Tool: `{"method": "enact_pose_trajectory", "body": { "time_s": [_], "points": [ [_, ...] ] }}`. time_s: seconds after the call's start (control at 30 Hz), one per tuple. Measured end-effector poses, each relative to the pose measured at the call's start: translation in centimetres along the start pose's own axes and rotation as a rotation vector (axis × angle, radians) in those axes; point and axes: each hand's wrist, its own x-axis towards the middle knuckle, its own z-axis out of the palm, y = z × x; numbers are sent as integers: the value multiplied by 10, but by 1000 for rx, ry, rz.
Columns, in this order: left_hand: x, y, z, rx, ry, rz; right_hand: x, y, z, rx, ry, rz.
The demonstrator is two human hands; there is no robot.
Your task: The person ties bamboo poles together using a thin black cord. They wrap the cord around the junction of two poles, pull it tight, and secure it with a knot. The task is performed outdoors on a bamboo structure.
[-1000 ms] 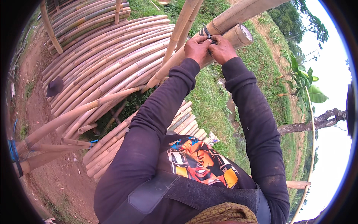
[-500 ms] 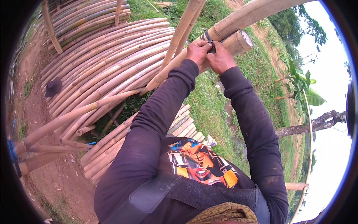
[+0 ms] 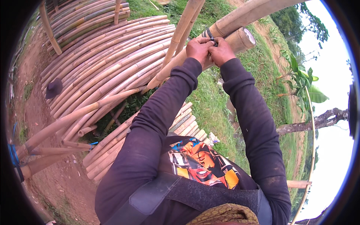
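Note:
Both my hands meet at a joint of thick bamboo poles, above the grass. My left hand (image 3: 198, 49) and my right hand (image 3: 222, 51) are closed, fingertips together, on a dark strap (image 3: 212, 39) that wraps round the poles. One bamboo pole (image 3: 240, 40) ends just right of my right hand, its pale cut end showing. A second bamboo pole (image 3: 258, 15) runs past it toward the upper right, with dark bands of the strap around it. My fingers hide the strap's knot or ends.
Stacked bamboo poles (image 3: 112, 60) lie on the left, with a smaller bamboo stack (image 3: 108, 155) nearer me. Upright bamboo posts (image 3: 183, 28) stand left of my hands. A dark hat (image 3: 54, 88) rests by the stack. A tree branch (image 3: 315, 123) reaches in from the right.
My hands have shifted slightly down and left, still together at the strap. Less of the strap shows between my fingers now. The poles are nearly where they were.

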Motion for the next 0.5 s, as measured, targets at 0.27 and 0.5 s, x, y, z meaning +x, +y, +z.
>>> {"method": "enact_pose_trajectory", "body": {
  "time_s": [0.27,0.5],
  "points": [
    [-6,17,-2,-3,8,-186,-17,-36,-23,305,-162,248],
    [-5,23,10,-40,-24,-225,-37,-15,-15,-265,76,-209]
  ]
}}
